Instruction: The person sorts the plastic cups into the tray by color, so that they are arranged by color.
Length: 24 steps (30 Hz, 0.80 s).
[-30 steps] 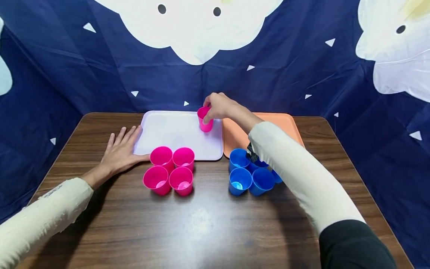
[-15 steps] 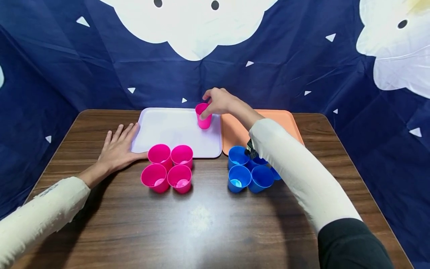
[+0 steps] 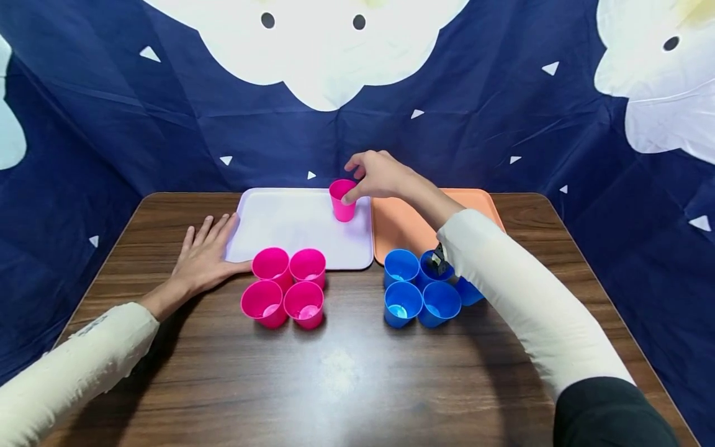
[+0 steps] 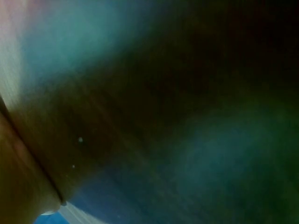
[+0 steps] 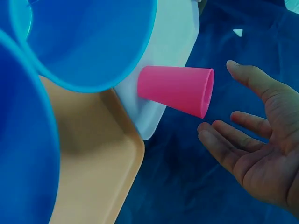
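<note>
A single pink cup (image 3: 343, 212) stands upright at the back right corner of the pale lilac tray (image 3: 285, 230). Beside its rim is my right hand (image 3: 378, 176). The right wrist view shows this hand (image 5: 264, 140) with spread fingers, a gap between it and the pink cup (image 5: 170, 87). My left hand (image 3: 203, 259) lies spread on the table at the tray's left edge, its thumb near a pink cup (image 3: 270, 266) in the front group. Dark blur fills most of the left wrist view.
Several pink cups (image 3: 304, 304) stand together before the lilac tray. Several blue cups (image 3: 402, 301) are clustered in front of the orange tray (image 3: 398, 226), under my right forearm. A dark blue cloth (image 3: 179, 124) hangs behind the wooden table (image 3: 240, 379).
My right hand's fingers have come off the pink cup, and the hand has moved slightly right. The cup stays standing on the tray. My left hand keeps its place.
</note>
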{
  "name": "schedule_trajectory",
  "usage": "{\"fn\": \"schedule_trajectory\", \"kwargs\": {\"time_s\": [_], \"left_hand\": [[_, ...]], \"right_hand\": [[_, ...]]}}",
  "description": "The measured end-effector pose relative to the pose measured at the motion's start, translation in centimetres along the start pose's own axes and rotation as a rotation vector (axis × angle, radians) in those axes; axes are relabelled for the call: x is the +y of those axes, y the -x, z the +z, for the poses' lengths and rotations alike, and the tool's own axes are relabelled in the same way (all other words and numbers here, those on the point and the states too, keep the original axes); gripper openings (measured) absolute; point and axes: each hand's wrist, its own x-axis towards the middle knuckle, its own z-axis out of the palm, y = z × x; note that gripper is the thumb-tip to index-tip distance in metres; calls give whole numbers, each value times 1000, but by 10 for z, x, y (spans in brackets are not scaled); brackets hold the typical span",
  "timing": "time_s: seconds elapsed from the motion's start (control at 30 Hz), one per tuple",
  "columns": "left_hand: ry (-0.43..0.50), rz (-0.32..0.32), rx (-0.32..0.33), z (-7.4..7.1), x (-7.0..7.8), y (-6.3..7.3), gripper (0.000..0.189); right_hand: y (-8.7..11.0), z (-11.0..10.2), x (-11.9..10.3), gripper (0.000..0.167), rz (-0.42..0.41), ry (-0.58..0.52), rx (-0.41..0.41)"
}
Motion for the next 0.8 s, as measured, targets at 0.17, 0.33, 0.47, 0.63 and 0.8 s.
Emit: {"fn": "schedule_trajectory", "kwargs": {"time_s": [0.17, 0.33, 0.47, 0.63, 0.8], "left_hand": [[-11, -9, -7, -2, 2, 0, 134], [-14, -10, -13, -2, 3, 1, 134], [-2, -7, -5, -2, -1, 3, 134], [2, 0, 5, -1, -6, 1, 134], [-6, -8, -9, -5, -2, 1, 133]], "right_hand": [[13, -5, -7, 78, -28, 1, 16], [27, -9, -15, 78, -65, 8, 9], [36, -7, -22, 78, -97, 12, -11], [45, 5, -35, 77, -164, 33, -62], [51, 23, -51, 78, -229, 63, -173]]}}
